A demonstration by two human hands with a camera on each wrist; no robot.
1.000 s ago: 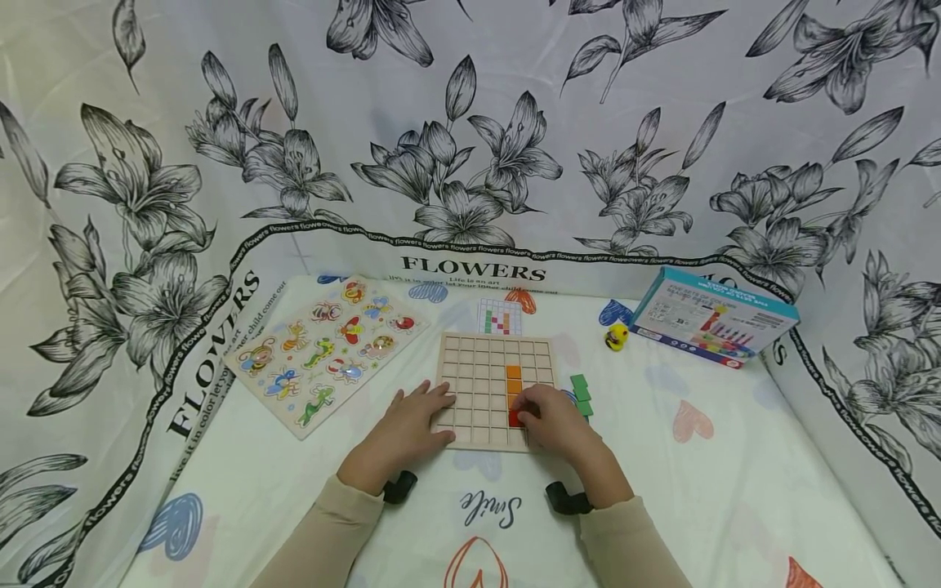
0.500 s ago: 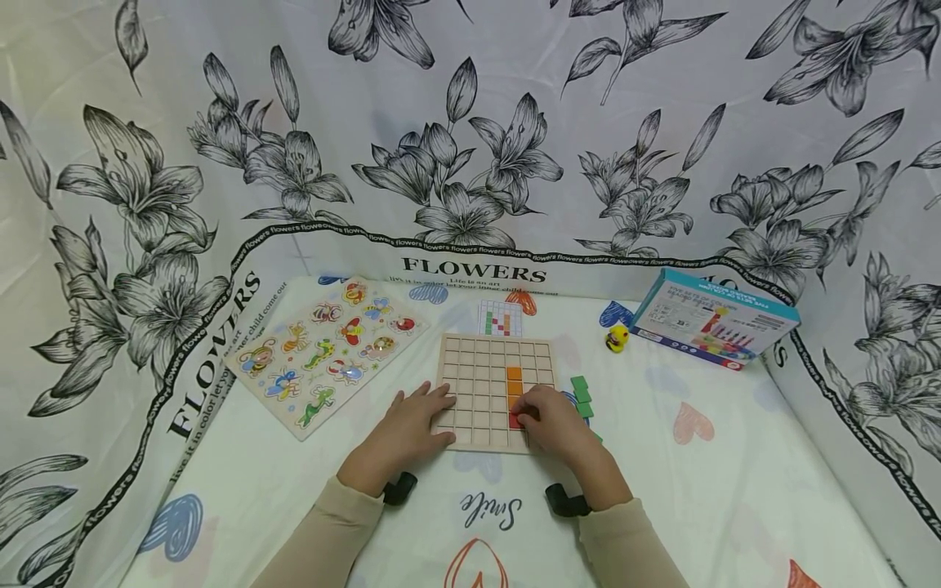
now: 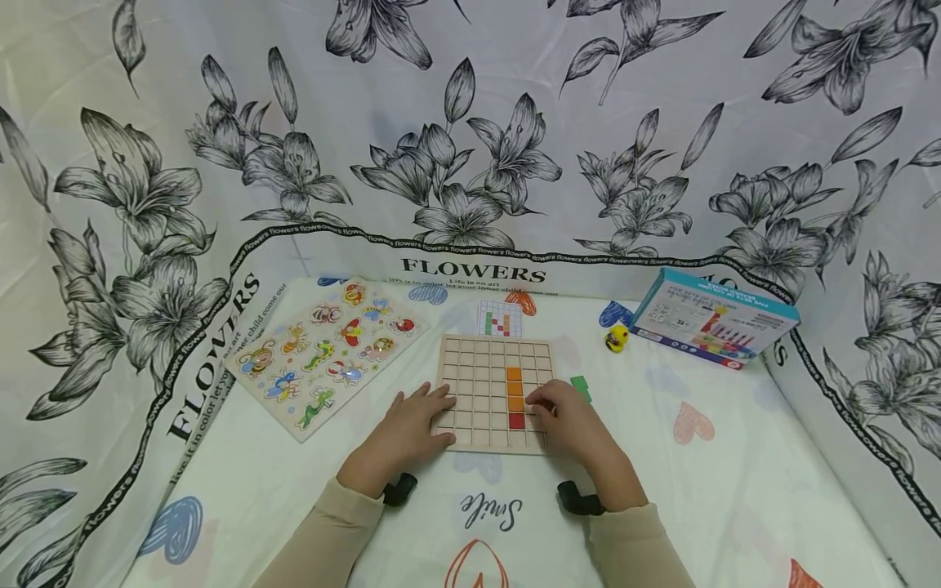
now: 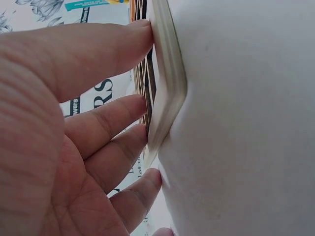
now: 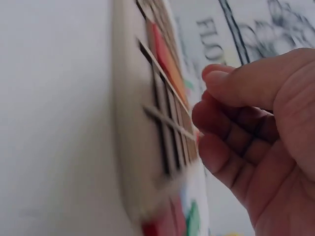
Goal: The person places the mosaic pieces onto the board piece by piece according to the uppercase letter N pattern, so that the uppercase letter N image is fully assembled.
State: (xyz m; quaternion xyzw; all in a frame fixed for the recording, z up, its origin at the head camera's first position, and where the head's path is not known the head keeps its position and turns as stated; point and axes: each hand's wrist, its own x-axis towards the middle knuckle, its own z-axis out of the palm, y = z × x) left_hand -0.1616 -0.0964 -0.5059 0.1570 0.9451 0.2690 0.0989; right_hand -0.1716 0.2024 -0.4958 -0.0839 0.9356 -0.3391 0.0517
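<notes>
A wooden grid board (image 3: 474,367) lies flat in the middle of the head view. One of its columns holds several orange tiles (image 3: 515,388) with a red tile (image 3: 517,420) at the near end. My left hand (image 3: 406,426) rests on the board's left edge, fingers spread, thumb on the near-left corner. Above the right part of the board hovers my right hand (image 3: 575,418), its fingers loosely bent, and the right wrist view shows nothing between them. Green tiles (image 3: 581,387) lie on the cloth just right of the board, partly hidden by that hand.
Behind the board lies a small printed pattern card (image 3: 500,318). An insect puzzle board (image 3: 323,351) sits to the left. At the right back are a yellow toy figure (image 3: 616,336) and a teal-and-white box (image 3: 715,318).
My right hand has come off the red tile and moved a little to the right, leaving that tile in the column. My left hand has stayed where it was.
</notes>
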